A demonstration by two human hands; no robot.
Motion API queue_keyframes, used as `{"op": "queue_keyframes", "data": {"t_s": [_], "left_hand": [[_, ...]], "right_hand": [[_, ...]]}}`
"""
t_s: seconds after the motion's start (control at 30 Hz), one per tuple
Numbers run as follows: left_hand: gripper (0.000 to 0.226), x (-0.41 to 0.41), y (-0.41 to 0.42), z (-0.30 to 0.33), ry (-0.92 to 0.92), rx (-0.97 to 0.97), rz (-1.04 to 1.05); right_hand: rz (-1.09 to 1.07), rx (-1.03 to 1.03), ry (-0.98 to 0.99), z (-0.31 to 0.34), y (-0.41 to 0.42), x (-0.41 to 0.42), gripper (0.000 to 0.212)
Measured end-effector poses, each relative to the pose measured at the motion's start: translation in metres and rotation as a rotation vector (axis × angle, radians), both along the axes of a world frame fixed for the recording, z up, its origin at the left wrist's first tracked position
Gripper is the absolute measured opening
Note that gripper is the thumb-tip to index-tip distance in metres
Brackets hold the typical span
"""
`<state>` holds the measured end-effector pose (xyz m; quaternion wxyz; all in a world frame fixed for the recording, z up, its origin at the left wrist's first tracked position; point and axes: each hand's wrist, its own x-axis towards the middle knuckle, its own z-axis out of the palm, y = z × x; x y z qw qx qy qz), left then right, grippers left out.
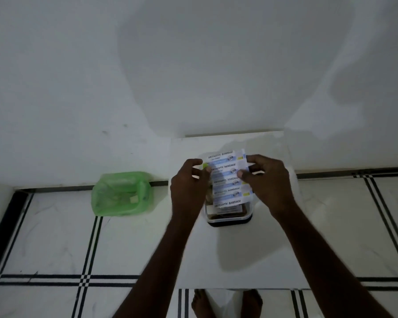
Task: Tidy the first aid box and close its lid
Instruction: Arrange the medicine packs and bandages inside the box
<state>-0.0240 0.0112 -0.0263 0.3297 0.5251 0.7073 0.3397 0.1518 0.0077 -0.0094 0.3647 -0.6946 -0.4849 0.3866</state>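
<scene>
A strip of white and blue antiseptic bandages [226, 177] hangs upright above the first aid box [229, 215], a small clear container with a dark base on a white table [239, 253]. My left hand [190, 187] pinches the strip's left edge and my right hand [267, 177] pinches its right edge near the top. The strip's lower end reaches down into the box. Brownish contents lie inside, mostly hidden by the strip. The box's lid cannot be made out.
A bin lined with a green plastic bag [122, 193] stands on the tiled floor to the left of the table, against the white wall. Bare feet [228, 304] show under the table's front edge.
</scene>
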Motion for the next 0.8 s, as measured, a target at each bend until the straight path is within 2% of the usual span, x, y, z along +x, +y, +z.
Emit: {"op": "queue_keyframes", "data": {"t_s": [0.07,0.13,0.4,0.47,0.57,0.63,0.7,0.8], "left_hand": [[0.036,-0.001,-0.004,-0.013,0.223,0.034,-0.026],[0.046,-0.001,-0.008,-0.023,0.311,0.045,-0.08],[0.057,-0.002,-0.01,-0.034,0.203,0.032,-0.081],[0.055,-0.005,-0.009,-0.035,0.178,-0.049,-0.087],[0.036,-0.008,-0.006,-0.034,0.115,-0.108,-0.09],[0.029,-0.011,-0.003,-0.036,0.093,-0.093,-0.072],[0.029,-0.013,-0.002,-0.038,0.096,-0.077,-0.065],[0.03,-0.016,-0.001,-0.037,0.077,-0.067,-0.057]], "right_hand": [[0.026,-0.008,-0.214,-0.016,-0.003,-0.014,0.027],[0.055,0.026,-0.388,-0.026,-0.006,-0.024,0.026],[0.078,0.112,-0.697,-0.019,-0.011,-0.025,0.037],[0.031,0.158,-0.699,-0.019,-0.01,-0.02,0.039],[-0.147,0.188,-0.551,-0.042,-0.005,-0.005,0.024],[-0.208,-0.02,-0.477,-0.068,0.001,0.013,0.017],[-0.093,-0.277,-0.463,-0.093,0.001,0.025,0.018],[0.108,-0.327,-0.541,-0.116,-0.003,0.022,0.015]]}}
